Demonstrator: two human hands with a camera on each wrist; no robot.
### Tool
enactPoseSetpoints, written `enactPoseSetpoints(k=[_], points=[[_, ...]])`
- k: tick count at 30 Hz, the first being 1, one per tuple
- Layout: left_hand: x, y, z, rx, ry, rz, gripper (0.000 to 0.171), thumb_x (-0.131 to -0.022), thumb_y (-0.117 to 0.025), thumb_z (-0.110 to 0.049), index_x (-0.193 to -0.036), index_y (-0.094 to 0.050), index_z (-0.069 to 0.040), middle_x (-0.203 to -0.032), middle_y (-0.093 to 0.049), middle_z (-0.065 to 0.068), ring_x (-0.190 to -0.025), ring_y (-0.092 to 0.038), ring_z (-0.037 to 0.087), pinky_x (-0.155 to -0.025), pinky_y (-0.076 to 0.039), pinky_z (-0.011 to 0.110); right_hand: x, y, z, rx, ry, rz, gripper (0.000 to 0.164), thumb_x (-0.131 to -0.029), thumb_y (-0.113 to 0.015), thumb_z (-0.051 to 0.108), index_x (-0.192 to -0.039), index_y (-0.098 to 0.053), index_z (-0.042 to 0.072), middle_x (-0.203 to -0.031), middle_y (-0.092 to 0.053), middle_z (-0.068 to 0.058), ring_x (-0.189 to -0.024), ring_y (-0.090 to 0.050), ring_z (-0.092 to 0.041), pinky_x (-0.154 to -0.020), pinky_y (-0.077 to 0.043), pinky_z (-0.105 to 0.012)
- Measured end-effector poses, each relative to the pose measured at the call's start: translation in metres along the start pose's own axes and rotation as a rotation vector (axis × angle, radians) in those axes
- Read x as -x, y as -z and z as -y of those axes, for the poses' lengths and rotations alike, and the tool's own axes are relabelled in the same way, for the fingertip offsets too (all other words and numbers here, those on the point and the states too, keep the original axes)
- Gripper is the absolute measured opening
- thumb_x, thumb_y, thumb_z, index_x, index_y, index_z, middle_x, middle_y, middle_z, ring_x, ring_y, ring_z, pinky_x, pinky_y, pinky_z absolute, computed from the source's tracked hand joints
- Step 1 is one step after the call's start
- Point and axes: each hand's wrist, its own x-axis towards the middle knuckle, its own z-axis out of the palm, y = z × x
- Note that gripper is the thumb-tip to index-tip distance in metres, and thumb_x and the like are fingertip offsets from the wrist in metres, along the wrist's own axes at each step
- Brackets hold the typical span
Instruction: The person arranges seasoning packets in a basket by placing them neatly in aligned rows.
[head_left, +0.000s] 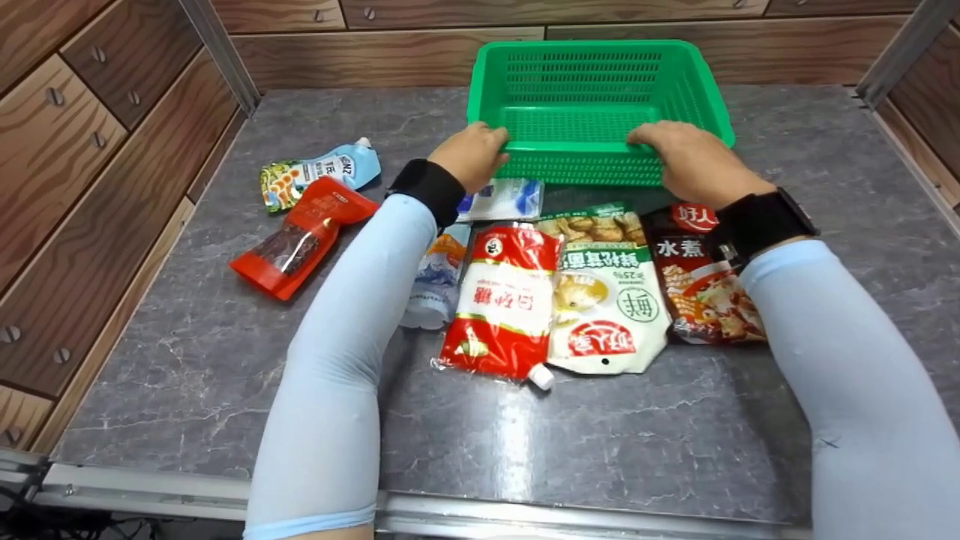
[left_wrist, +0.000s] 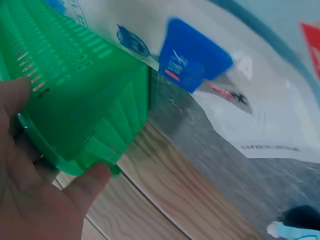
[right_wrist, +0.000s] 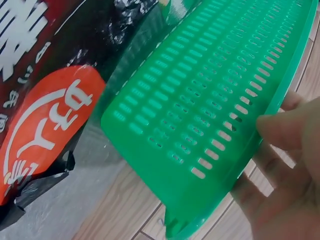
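A green perforated plastic basket (head_left: 585, 166) stands at the back of the table, its inside bare. My left hand (head_left: 472, 154) grips its near rim at the left corner; in the left wrist view the thumb and fingers (left_wrist: 92, 182) bend over that rim. The right hand (head_left: 694, 161) holds the same rim toward the right end, thumb outside and fingers inside in the right wrist view. Just in front of the basket lie a white and blue packet (head_left: 501, 199), a red and white spouted pouch (head_left: 501, 300), a green and white pouch (head_left: 607, 292) and a dark red pouch (head_left: 694, 277).
Left of my arm lie a light blue spouted pouch (head_left: 322, 171) and a red pouch with a clear window (head_left: 300, 240). A pale blue pouch (head_left: 436, 281) is partly hidden by the left forearm. Wood-patterned panels (head_left: 390, 60) border the grey table (head_left: 202, 367).
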Motion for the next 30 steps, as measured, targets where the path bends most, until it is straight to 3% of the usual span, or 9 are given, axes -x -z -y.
enactPoseSetpoints(k=[5, 10, 19, 30], points=[[0.011, 0.0, 0.011, 0.038, 0.001, -0.008, 0.028, -0.098, -0.041, -0.028, -0.113, -0.05, -0.005, -0.109, -0.053, 0.011, -0.108, -0.046, 0.025, -0.088, -0.041, 0.034, 0.003, 0.0, -0.006, -0.01, -0.025, 0.05, 0.038, -0.098, -0.039, 0.004, -0.136, -0.039, 0.004, -0.13, -0.044, -0.022, -0.118, -0.04, -0.04, -0.095, -0.034, -0.051], [0.019, 0.002, 0.018, 0.063, -0.014, -0.02, 0.029, -0.099, -0.038, -0.031, -0.107, -0.05, -0.006, -0.105, -0.052, 0.011, -0.108, -0.045, 0.025, -0.087, -0.04, 0.034, 0.003, 0.0, -0.008, -0.014, -0.054, 0.086, 0.039, -0.101, -0.034, 0.018, -0.136, -0.038, 0.002, -0.13, -0.043, -0.024, -0.12, -0.038, -0.041, -0.098, -0.03, -0.053], [0.03, -0.001, 0.024, 0.089, -0.015, -0.023, 0.029, -0.099, -0.039, -0.029, -0.11, -0.05, -0.006, -0.104, -0.052, 0.009, -0.101, -0.044, 0.022, -0.081, -0.041, 0.033, 0.006, 0.001, 0.003, -0.01, -0.022, 0.112, 0.039, -0.1, -0.036, 0.015, -0.137, -0.038, 0.002, -0.131, -0.042, -0.025, -0.122, -0.035, -0.042, -0.1, -0.026, -0.054], [0.036, -0.004, 0.025, 0.102, -0.039, -0.057, 0.035, -0.099, -0.038, -0.03, -0.12, -0.048, -0.004, -0.113, -0.053, 0.01, -0.112, -0.041, 0.022, -0.09, -0.038, 0.031, 0.007, 0.001, 0.007, -0.01, -0.004, 0.085, 0.037, -0.1, -0.037, 0.012, -0.135, -0.04, 0.001, -0.129, -0.044, -0.025, -0.12, -0.037, -0.042, -0.1, -0.026, -0.054]])
